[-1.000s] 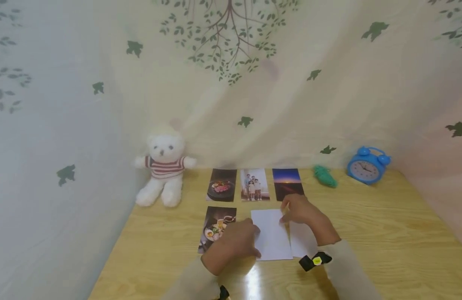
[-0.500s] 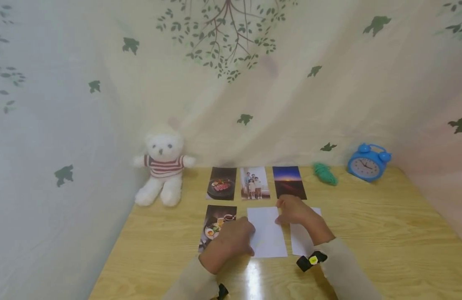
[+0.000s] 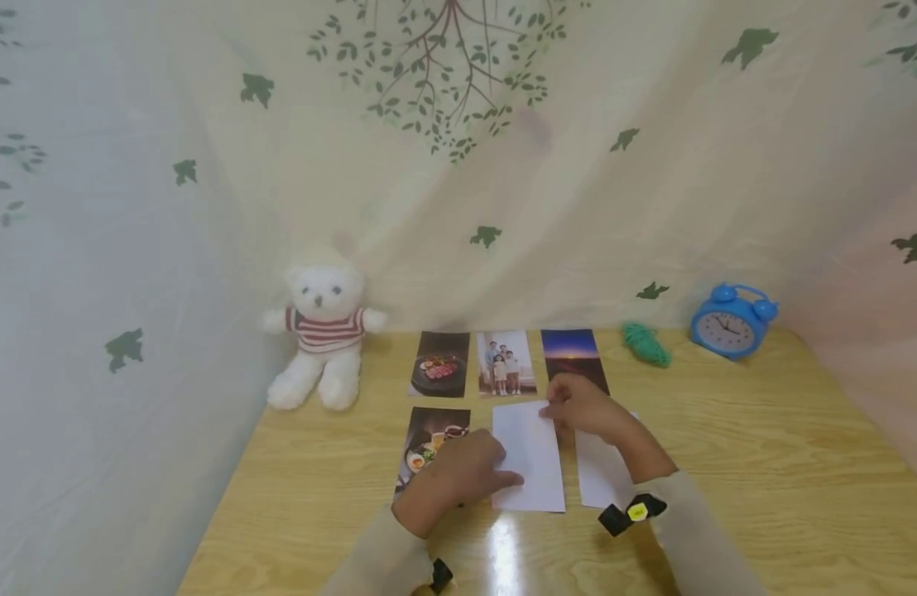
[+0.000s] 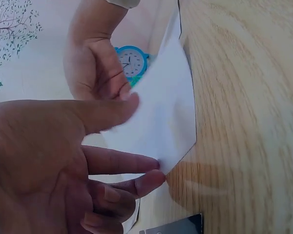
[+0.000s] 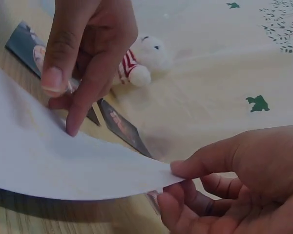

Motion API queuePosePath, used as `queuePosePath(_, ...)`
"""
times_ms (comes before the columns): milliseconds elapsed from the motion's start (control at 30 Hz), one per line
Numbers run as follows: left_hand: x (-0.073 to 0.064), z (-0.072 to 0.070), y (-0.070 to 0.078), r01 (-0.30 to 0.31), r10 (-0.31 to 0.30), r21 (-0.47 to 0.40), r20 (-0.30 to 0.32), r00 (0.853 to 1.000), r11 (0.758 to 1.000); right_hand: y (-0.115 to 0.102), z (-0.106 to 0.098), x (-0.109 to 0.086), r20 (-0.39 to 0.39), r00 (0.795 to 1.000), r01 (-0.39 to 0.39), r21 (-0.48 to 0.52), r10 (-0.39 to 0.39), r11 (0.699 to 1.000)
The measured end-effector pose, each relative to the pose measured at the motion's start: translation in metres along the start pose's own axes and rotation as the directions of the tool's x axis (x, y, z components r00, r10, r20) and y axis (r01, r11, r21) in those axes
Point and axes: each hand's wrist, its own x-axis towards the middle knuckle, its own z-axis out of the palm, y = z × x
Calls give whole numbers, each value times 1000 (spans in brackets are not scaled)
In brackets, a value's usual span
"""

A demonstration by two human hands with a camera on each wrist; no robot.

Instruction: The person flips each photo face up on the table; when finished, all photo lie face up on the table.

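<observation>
A white blank-backed photo card (image 3: 529,463) lies between both hands, its far right corner lifted and the sheet bowed. My right hand (image 3: 588,408) pinches that corner between thumb and fingers, plain in the right wrist view (image 5: 234,180). At the card's left edge, my left hand (image 3: 458,470) touches it with extended fingertips; its thumb is raised off the sheet in the right wrist view. Under my right forearm lies a second white card (image 3: 598,476), partly hidden. Left of these, a photo of a noodle bowl (image 3: 427,447) is partly covered by my left hand.
Along the back lie a steak photo (image 3: 439,364), a family photo (image 3: 506,364) and a sunset photo (image 3: 573,356). A white teddy bear (image 3: 326,339) sits at left. Green yarn (image 3: 645,344) and a blue alarm clock (image 3: 732,323) stand at right on the wooden table (image 3: 764,480).
The white card has slid left, away from the second white card, and its far right corner has risen with my right hand. My left thumb has come away from the card's edge.
</observation>
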Motion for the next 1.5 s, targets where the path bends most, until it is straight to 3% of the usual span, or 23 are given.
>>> queuePosePath(133, 4, -2, 3, 17, -16, -128, 2, 1000, 992, -8, -1, -4, 26, 1000, -14, 241, 8, 971)
queuePosePath(267, 8, -4, 7, 20, -23, -221, -11, 1000, 975, -15, 3, -5, 32, 999, -21, 380, 10, 925)
queuePosePath(433, 9, -10, 7, 2, 3, -319, 13, 1000, 948, -20, 11, -5, 11, 1000, 15, 420, -22, 907)
queuePosePath(533, 9, -16, 4, -33, 45, -416, 20, 999, 909, -21, 15, -4, -1, 999, 35, 443, -38, 896)
queuePosePath(667, 9, -25, -1, -94, 99, -519, -20, 995, 849, -22, 18, -4, -9, 999, 46, 476, -47, 878)
queuePosePath(733, 9, -28, -4, -116, 106, -531, -49, 993, 839, -22, 19, -4, -17, 999, 49, 479, -46, 876)
queuePosePath(833, 9, -28, -7, -122, 91, -520, -85, 992, 845, -20, 20, -3, -24, 998, 60, 467, -56, 882)
queuePosePath(900, 8, -26, -9, -98, 58, -510, -95, 994, 855, -17, 22, -3, -35, 997, 77, 416, -69, 906)
queuePosePath(1033, 5, -19, -13, -6, -41, -459, -93, 995, 888, -8, 27, -3, -26, 994, 106, 213, -103, 971)
queuePosePath(1100, 3, -14, -14, 37, -87, -409, -104, 991, 912, -3, 32, -3, -11, 994, 113, 99, -113, 989)
queuePosePath(1300, 3, -2, -19, 127, -170, -266, -145, 975, 956, 3, 47, -2, 17, 993, 118, -91, -117, 989)
queuePosePath(1400, 4, 2, -22, 144, -180, -223, -151, 972, 964, 1, 54, -2, 11, 993, 114, -148, -113, 982)
queuePosePath(1500, 8, 11, -29, 145, -167, -129, -175, 970, 981, -3, 58, -4, 12, 992, 129, -183, -129, 975)
